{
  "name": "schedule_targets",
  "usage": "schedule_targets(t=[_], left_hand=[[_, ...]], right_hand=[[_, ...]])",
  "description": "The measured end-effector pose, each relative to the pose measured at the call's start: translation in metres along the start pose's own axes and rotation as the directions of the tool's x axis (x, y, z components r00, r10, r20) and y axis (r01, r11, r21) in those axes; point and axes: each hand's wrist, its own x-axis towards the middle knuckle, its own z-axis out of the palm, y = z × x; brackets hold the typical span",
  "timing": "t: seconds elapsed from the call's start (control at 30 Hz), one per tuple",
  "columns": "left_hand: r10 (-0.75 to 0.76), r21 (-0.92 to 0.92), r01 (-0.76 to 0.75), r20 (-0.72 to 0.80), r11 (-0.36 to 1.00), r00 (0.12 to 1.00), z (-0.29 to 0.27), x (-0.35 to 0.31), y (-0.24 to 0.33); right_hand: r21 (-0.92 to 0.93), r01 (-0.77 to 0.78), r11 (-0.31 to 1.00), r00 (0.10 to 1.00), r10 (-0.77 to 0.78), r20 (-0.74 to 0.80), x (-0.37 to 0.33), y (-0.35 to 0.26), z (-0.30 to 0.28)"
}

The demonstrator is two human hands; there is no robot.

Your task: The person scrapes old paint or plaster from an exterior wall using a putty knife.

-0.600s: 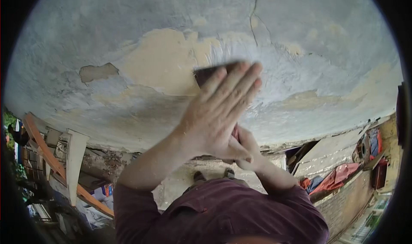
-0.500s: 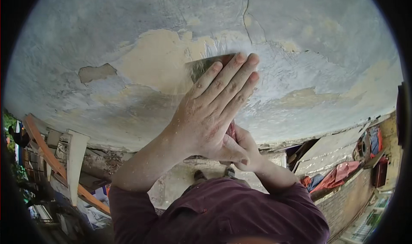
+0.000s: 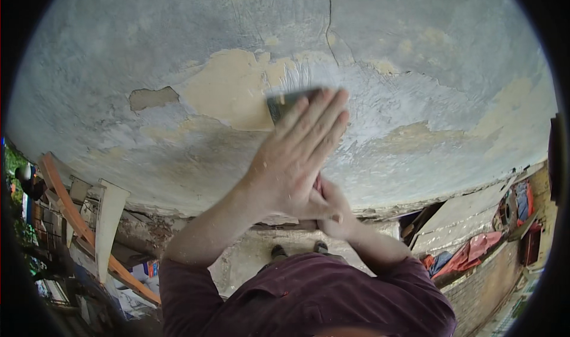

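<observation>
A broad metal scraper lies against the peeling grey wall, on the right edge of a bare cream patch. My left hand is spread flat over the scraper, its fingers outstretched and slightly blurred. They hide much of the blade. Below it, my right hand is closed around the scraper's reddish handle, most of which is covered by my hands. Thin ridged scrapings stand on the wall just above the blade. Pale specks dot my left forearm.
A long crack runs down the upper wall, and a small bare patch lies to the left. An orange-brown beam leans at the left beside a pale board. Red cloth lies over a low wall at the right.
The view has shifted slightly. Both hands and the scraper sit a little lower in the picture, with the blade still by the cream patch. The grip looks the same.
</observation>
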Motion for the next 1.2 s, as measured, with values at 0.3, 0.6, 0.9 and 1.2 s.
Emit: schedule_targets(t=[0.3, 0.6, 0.9, 1.2], left_hand=[[-0.003, 0.034, 0.001, 0.045, 0.999, 0.999, -0.008, -0.003, 0.007], [0.009, -0.019, -0.009, 0.028, 1.000, 1.000, -0.005, 0.001, -0.002], [-0.003, 0.033, 0.002, 0.043, 0.999, 0.999, -0.012, -0.001, -0.004], [0.064, -0.034, -0.062, 0.054, 0.997, 0.996, -0.004, 0.002, -0.014]], right_hand=[[0.120, -0.068, 0.990, 0.989, 0.083, -0.125, -0.004, -0.002, 0.005], [0.077, -0.188, 0.979, 0.977, 0.194, -0.084, 0.007, -0.012, 0.010], [-0.063, -0.234, 0.970, 0.969, 0.227, -0.102, 0.004, -0.007, 0.005], [-0.043, -0.029, 0.999, 0.985, 0.021, -0.173, 0.013, 0.005, 0.005]])
